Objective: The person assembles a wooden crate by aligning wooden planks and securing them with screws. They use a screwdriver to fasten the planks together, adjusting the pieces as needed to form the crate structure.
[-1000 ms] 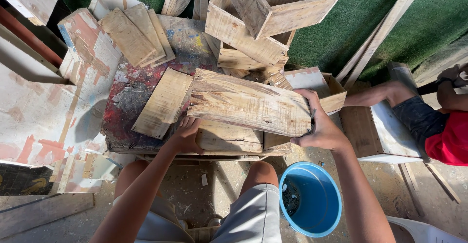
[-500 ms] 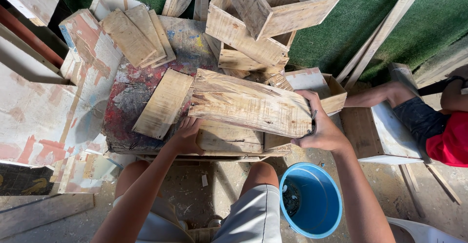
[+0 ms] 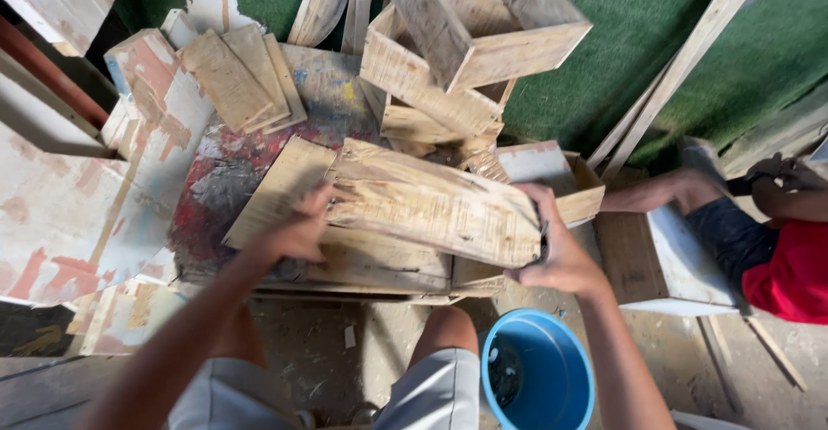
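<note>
**Both hands on a rough wooden board**

Left hand (image 3: 297, 232) clamped on the left end of the wooden board (image 3: 435, 201), fingers curled over its splintered edge. Right hand (image 3: 552, 253) gripping the right end, thumb on top, fingers wrapped underneath. Board held roughly level, slightly tilted, above a stack of flat planks (image 3: 379, 262) on the paint-stained table (image 3: 216, 188). A narrower slat (image 3: 276, 190) lying aslant just beside the left hand, partly under the held board.

Further back on the table, a small pile of short boards (image 3: 237, 76), and behind the held board two open wooden crates (image 3: 470, 42), one stacked askew on the other. To the right of the board, a small open box (image 3: 561, 175) with a pale interior, touching the board's right end.

Below the right forearm, a blue bucket (image 3: 539, 374) on the dusty floor, something dark inside, too small to make out. Grey shorts and knees between the forearms. Green matting (image 3: 655, 25) behind the crates, long slats leaning across it. At far right, another person in a red top (image 3: 789, 266), seated by a white box.
</note>
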